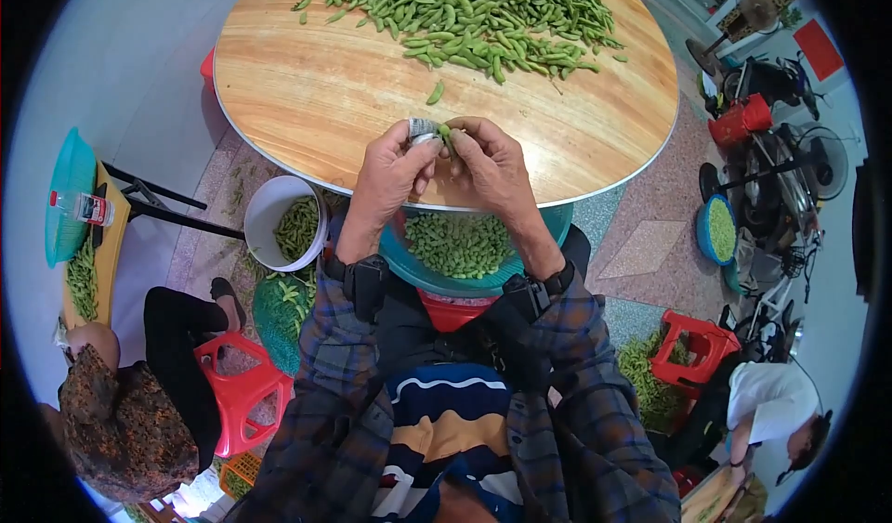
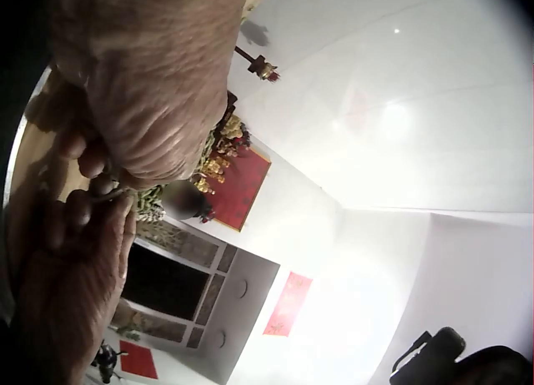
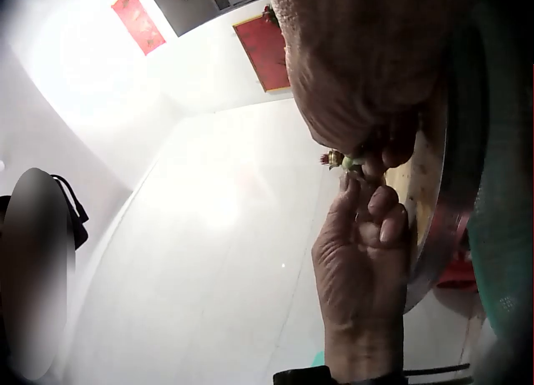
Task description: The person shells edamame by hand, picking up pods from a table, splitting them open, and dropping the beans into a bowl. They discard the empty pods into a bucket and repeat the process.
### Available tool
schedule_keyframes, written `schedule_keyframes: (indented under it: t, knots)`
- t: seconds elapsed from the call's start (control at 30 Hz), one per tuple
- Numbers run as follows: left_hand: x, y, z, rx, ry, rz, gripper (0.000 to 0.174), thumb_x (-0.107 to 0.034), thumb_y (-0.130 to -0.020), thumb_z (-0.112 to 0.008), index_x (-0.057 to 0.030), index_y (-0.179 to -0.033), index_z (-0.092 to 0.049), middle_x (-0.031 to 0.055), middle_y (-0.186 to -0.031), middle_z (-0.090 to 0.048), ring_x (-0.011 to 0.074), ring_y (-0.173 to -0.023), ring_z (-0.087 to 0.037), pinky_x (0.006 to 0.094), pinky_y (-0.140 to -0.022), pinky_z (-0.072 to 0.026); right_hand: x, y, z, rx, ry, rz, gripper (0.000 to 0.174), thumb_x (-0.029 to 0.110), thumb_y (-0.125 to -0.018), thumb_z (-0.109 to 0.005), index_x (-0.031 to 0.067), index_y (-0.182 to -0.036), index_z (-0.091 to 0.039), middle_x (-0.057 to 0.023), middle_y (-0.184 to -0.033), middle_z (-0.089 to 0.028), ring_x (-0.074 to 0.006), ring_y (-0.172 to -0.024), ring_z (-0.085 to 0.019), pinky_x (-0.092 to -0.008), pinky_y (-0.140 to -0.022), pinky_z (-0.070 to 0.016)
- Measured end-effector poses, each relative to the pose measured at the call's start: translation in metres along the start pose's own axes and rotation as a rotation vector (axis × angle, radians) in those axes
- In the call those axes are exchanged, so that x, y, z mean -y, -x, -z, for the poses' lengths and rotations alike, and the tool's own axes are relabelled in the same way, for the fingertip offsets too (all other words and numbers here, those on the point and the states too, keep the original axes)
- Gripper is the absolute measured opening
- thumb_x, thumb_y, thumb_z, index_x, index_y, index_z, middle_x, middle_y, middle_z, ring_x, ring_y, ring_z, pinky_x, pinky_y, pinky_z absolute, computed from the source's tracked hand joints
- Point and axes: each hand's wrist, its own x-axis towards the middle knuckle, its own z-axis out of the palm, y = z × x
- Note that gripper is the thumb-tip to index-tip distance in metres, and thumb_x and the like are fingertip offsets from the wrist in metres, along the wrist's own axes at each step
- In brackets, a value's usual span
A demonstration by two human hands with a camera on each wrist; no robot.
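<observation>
Both hands meet above the near edge of the round wooden table [image 1: 307, 86]. The left hand [image 1: 395, 165], with a pale wrap on one finger, and the right hand [image 1: 492, 165] pinch a small green pod [image 1: 444, 132] between their fingertips. In the right wrist view a bit of green [image 3: 349, 162] shows between the left hand [image 3: 363, 268] and the right hand [image 3: 367, 76]. The left wrist view shows the left hand [image 2: 154, 85] and the right hand [image 2: 79, 276] with fingertips close together. Below the hands, a teal basin [image 1: 395, 254] holds shelled beans [image 1: 455, 244].
Green pods [image 1: 465, 12] are heaped on the table's far side, with a loose pod [image 1: 435, 93] nearer. A white bucket [image 1: 321, 230] stands at left, near a red stool [image 1: 243, 388] and a seated person [image 1: 130, 411]. Another person [image 1: 771, 402] is at right.
</observation>
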Motion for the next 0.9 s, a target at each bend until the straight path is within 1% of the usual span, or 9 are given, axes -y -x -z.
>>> schedule_keyframes:
  t: [0.17,0.27,0.37,0.43,0.47,0.53,0.57,0.63,0.9]
  knots:
    - [0.002,-0.001,0.001,0.013,-0.03,0.002,0.013,-0.017,-0.1,-0.064,-0.0045,-0.096,-0.064,-0.0024,-0.071,-0.059,0.0034,-0.054,-0.051,0.0193,-0.047,-0.0377,-0.004,0.001,-0.003,-0.035,0.041,0.022,0.025,0.019,-0.104,-0.062,0.0023,-0.123,-0.067,-0.0008,-0.085,-0.069,-0.0039,-0.065,-0.058,-0.0196,-0.056,-0.046]
    - [0.003,0.0,0.001,0.002,-0.029,0.004,0.013,-0.018,-0.1,-0.064,-0.0049,-0.097,-0.064,-0.0027,-0.07,-0.058,0.0032,-0.053,-0.05,0.0198,-0.046,-0.0366,-0.008,0.002,-0.003,-0.033,0.083,0.065,0.026,0.019,-0.104,-0.062,0.0016,-0.123,-0.067,-0.0009,-0.085,-0.069,-0.0054,-0.068,-0.061,-0.0207,-0.059,-0.0487]
    - [0.003,0.001,0.0,-0.027,-0.023,0.003,0.013,-0.018,-0.1,-0.063,-0.0053,-0.099,-0.063,-0.0031,-0.07,-0.058,0.003,-0.053,-0.049,0.0201,-0.045,-0.0353,-0.008,0.007,-0.006,-0.048,0.189,0.142,0.027,0.016,-0.103,-0.063,-0.0007,-0.124,-0.066,-0.0039,-0.09,-0.071,-0.008,-0.074,-0.064,-0.0243,-0.065,-0.0525]
    - [0.0,0.002,-0.001,-0.054,-0.039,0.01,0.012,-0.018,-0.1,-0.063,-0.0056,-0.1,-0.062,-0.0034,-0.07,-0.057,0.0026,-0.052,-0.048,0.0198,-0.044,-0.0344,-0.007,0.011,-0.008,-0.046,0.356,0.26,0.028,0.011,-0.101,-0.063,-0.0018,-0.126,-0.064,-0.0105,-0.099,-0.072,-0.0161,-0.081,-0.069,-0.0295,-0.071,-0.0553]
    - [0.0,0.003,-0.002,-0.053,-0.04,0.012,0.012,-0.018,-0.1,-0.063,-0.0056,-0.1,-0.062,-0.0034,-0.07,-0.057,0.0026,-0.052,-0.048,0.0198,-0.044,-0.0344,-0.005,0.011,-0.008,-0.047,0.355,0.259,0.028,0.011,-0.101,-0.063,-0.0018,-0.126,-0.064,-0.0105,-0.099,-0.072,-0.0161,-0.081,-0.069,-0.0295,-0.071,-0.0553]
    - [0.001,0.003,-0.003,-0.052,-0.043,0.0,0.011,-0.017,-0.1,-0.063,-0.0059,-0.099,-0.062,-0.0039,-0.07,-0.057,0.002,-0.052,-0.047,0.0194,-0.044,-0.0337,-0.002,0.012,-0.009,-0.082,0.589,0.42,0.03,0.005,-0.097,-0.064,-0.0013,-0.127,-0.063,-0.0177,-0.108,-0.071,-0.0282,-0.088,-0.072,-0.0352,-0.076,-0.0566]
    - [0.001,0.003,-0.004,-0.051,-0.044,0.001,0.011,-0.017,-0.1,-0.063,-0.0059,-0.099,-0.062,-0.0039,-0.07,-0.057,0.002,-0.052,-0.047,0.0194,-0.044,-0.0337,-0.001,0.013,-0.01,-0.084,0.588,0.42,0.03,0.005,-0.097,-0.064,-0.0013,-0.127,-0.063,-0.0177,-0.108,-0.071,-0.0282,-0.088,-0.072,-0.0352,-0.076,-0.0566]
    - [0.001,0.003,-0.003,-0.049,-0.045,-0.003,0.011,-0.016,-0.1,-0.063,-0.0059,-0.099,-0.062,-0.0046,-0.07,-0.056,0.0014,-0.052,-0.046,0.0194,-0.044,-0.033,0.0,0.015,-0.012,-0.108,0.677,0.481,0.032,0.003,-0.095,-0.064,0.0002,-0.127,-0.062,-0.0212,-0.11,-0.069,-0.0377,-0.094,-0.07,-0.0395,-0.078,-0.0568]
    - [0.002,0.003,-0.003,-0.034,-0.03,-0.008,0.01,-0.016,-0.1,-0.063,-0.0065,-0.098,-0.062,-0.0056,-0.069,-0.055,0.0009,-0.053,-0.044,0.0192,-0.044,-0.032,-0.001,0.017,-0.016,-0.139,0.84,0.569,0.032,0.003,-0.096,-0.063,-0.0001,-0.127,-0.06,-0.0218,-0.107,-0.069,-0.039,-0.095,-0.07,-0.0431,-0.078,-0.0565]
